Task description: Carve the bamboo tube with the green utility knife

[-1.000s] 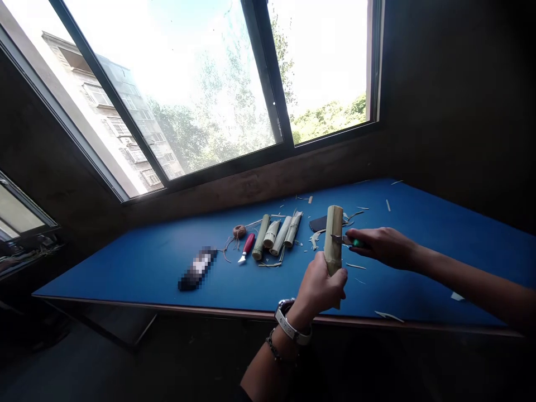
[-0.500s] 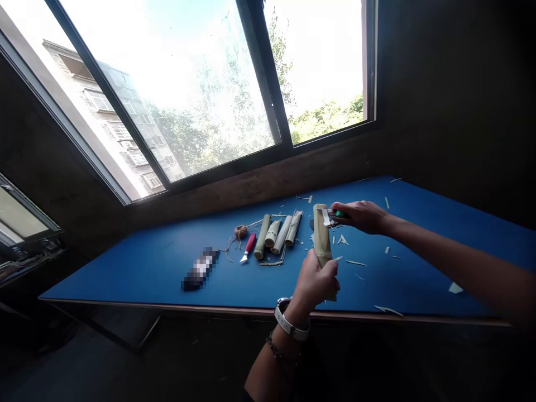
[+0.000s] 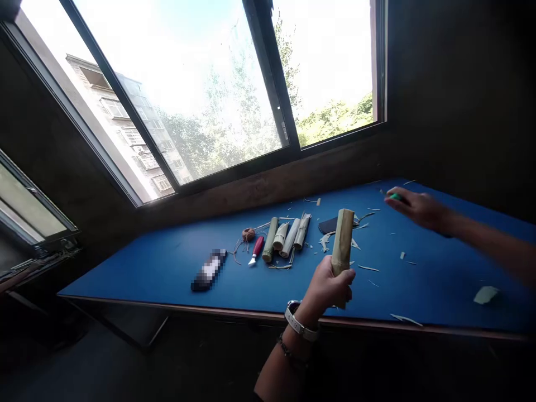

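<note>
My left hand (image 3: 330, 283), with a white watch at its wrist, is closed around the lower part of a pale bamboo piece (image 3: 343, 237) that stands nearly upright near the table's front edge. Off to the right and farther back, my right hand (image 3: 419, 207) is closed on a green-handled tool (image 3: 396, 196), apart from the bamboo; its blade is blurred. Behind the bamboo piece lies a dark flat object (image 3: 329, 225) among pale shavings.
Several bamboo pieces (image 3: 290, 237) lie on the blue table (image 3: 146, 262), beside a red-handled knife (image 3: 257, 250) and a ball of twine (image 3: 248, 234). A blurred-out dark object (image 3: 209, 271) lies left. Shavings (image 3: 486, 295) are scattered right. A window is behind.
My right hand has moved right and back, taking the green-handled tool off the bamboo. The bamboo piece in my left hand is turned and now leans slightly right. The view has shifted a little.
</note>
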### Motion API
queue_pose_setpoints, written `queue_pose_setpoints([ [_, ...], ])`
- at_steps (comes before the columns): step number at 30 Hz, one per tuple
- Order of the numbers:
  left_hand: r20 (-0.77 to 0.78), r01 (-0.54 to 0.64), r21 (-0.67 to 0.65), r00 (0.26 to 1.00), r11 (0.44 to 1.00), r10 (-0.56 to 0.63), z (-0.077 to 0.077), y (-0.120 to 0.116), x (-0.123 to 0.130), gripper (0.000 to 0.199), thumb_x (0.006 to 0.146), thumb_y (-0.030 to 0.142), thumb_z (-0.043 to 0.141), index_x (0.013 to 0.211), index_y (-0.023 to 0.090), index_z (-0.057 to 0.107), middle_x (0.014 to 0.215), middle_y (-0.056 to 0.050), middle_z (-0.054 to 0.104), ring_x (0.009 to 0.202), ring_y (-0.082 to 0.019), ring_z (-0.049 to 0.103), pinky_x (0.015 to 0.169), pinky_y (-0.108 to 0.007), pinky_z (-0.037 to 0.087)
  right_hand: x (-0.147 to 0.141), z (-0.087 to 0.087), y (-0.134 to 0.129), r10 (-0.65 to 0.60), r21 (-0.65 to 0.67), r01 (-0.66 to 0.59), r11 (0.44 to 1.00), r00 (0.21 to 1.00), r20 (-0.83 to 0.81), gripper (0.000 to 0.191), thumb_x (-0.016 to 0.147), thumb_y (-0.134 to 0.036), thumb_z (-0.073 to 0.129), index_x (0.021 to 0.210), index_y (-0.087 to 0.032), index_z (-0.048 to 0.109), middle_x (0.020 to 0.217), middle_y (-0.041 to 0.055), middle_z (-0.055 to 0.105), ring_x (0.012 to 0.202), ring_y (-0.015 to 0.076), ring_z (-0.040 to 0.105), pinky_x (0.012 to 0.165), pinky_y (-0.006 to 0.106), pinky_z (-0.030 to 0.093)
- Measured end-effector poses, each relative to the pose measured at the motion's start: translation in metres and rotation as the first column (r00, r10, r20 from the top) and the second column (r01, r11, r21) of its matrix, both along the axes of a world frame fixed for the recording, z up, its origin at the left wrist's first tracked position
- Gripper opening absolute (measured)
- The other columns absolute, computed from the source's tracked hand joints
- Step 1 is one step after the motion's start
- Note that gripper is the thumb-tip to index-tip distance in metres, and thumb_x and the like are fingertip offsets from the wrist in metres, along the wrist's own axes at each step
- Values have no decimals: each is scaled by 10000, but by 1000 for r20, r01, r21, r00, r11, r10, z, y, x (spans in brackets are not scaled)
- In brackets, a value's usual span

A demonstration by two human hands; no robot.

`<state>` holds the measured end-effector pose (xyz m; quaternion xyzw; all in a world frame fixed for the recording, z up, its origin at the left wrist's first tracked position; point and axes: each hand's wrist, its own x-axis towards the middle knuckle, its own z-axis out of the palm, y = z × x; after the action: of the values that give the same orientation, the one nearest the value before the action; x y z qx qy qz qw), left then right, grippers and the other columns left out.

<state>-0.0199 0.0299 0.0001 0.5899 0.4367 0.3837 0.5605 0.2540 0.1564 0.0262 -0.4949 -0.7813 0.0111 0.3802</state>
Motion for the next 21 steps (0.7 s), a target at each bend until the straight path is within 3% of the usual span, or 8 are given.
queue_pose_setpoints([
  [2,14,-19,6,1000,1000,19,3,3,1,303,716,374,571,850,185,376,625,64,462,376,-57,462,353,-173,383,-31,-4,-32,199,-124,-188,974,977,82,462,896,-546,237,1003,-185,504,517,20,560,386,122,471,402,230,300],
  [4,25,-32,19,999,999,31,2,2,2,295,721,367,566,857,186,378,632,65,465,374,-54,460,353,-171,381,-54,-5,-58,320,-143,-294,945,921,222,378,890,-522,309,984,-213,507,668,37,632,483,142,552,430,230,325],
  [7,13,0,59,1000,998,-1,0,-1,4,286,739,357,547,901,188,383,633,63,476,388,-61,476,366,-178,401,-68,-7,-76,335,-98,-321,942,883,328,336,885,-500,339,997,-233,511,760,39,661,551,169,599,428,230,319],
  [14,-145,-10,139,989,990,30,-1,-6,9,213,764,323,507,877,190,385,576,61,481,396,-81,505,366,-171,405,-54,-15,-53,301,-40,-314,949,858,415,335,867,-502,356,995,-265,554,779,34,672,565,182,605,424,242,306],
  [21,-86,-80,137,992,987,92,-11,-8,14,209,756,328,494,849,188,369,627,50,469,390,-83,509,338,-173,391,-54,-9,-34,202,42,-254,966,849,489,358,872,-496,358,1032,-246,557,799,59,660,596,186,590,451,249,250],
])
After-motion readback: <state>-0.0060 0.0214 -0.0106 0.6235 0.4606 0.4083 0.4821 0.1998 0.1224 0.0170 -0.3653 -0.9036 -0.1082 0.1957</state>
